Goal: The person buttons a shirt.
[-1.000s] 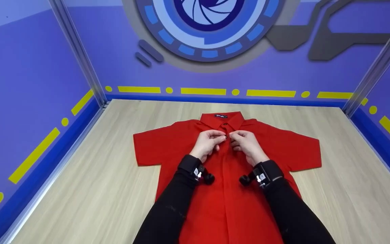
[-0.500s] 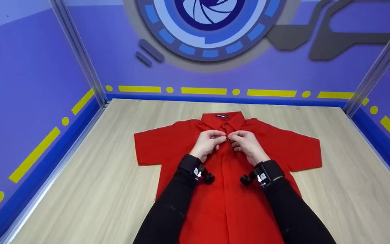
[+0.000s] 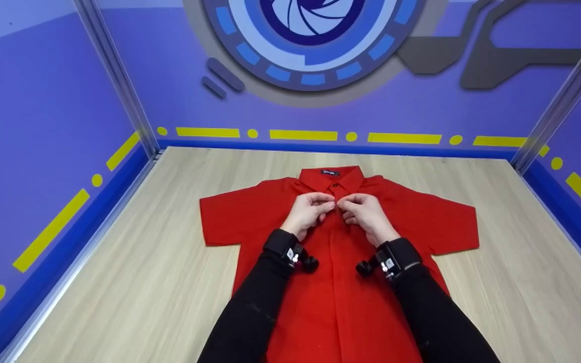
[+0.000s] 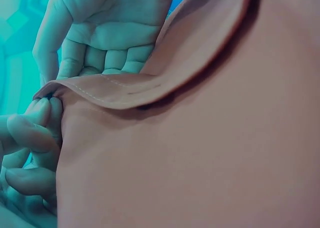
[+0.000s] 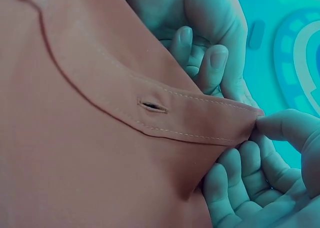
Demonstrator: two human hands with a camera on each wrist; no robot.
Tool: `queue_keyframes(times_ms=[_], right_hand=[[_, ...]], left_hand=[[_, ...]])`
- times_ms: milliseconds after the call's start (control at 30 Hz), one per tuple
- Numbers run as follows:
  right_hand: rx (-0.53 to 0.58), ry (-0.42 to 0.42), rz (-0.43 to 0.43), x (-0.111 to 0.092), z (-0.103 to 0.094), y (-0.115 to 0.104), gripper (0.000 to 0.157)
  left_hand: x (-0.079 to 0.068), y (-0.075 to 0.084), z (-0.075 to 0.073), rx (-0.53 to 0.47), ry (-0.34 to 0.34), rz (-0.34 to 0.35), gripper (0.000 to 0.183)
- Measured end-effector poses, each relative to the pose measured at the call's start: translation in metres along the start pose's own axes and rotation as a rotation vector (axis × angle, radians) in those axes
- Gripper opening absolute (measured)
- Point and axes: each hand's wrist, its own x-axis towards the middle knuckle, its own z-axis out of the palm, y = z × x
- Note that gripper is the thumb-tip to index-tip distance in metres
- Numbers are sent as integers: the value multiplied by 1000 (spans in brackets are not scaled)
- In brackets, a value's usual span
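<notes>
A red short-sleeved shirt (image 3: 310,297) lies front up, its collar at the far side. My left hand (image 3: 304,212) and right hand (image 3: 366,214) meet at the front placket just below the collar, fingertips almost touching. In the right wrist view, my right hand (image 5: 265,183) pinches the placket's end between thumb and fingers, beyond an open buttonhole (image 5: 152,106). In the left wrist view, my left hand (image 4: 32,143) pinches the cloth edge beside a small dark spot, perhaps a button. A dark button (image 3: 335,185) shows at the collar. Fingers and cloth hide the pinched spot.
The shirt lies on a light wood-grain table (image 3: 134,282). Blue-purple panels (image 3: 33,126) with yellow marks enclose its back and sides, joined by metal posts (image 3: 119,75). Both wrists wear black camera bands (image 3: 283,247).
Both hands have shifted very slightly to the left, and their fingertips sit closer together. A dark spot visible between the fingertips earlier is now covered. The shirt otherwise lies as before.
</notes>
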Motion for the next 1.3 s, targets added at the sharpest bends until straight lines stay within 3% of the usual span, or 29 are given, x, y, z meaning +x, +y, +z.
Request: queue_keyframes(times_ms=[267,833,1033,1300], right_hand=[[1,27,-14,-4,2,-3,27],[-36,33,-19,-3,4,-2,24],[-74,51,-35,-2,4,0,21],[-128,75,-78,-1,4,2,17]], left_hand=[[1,-1,-1,-33,-5,7,18],[-1,-1,-2,33,39,49,15],[-2,-1,-1,15,-8,-14,14],[-2,-1,-1,13,-63,-30,18]])
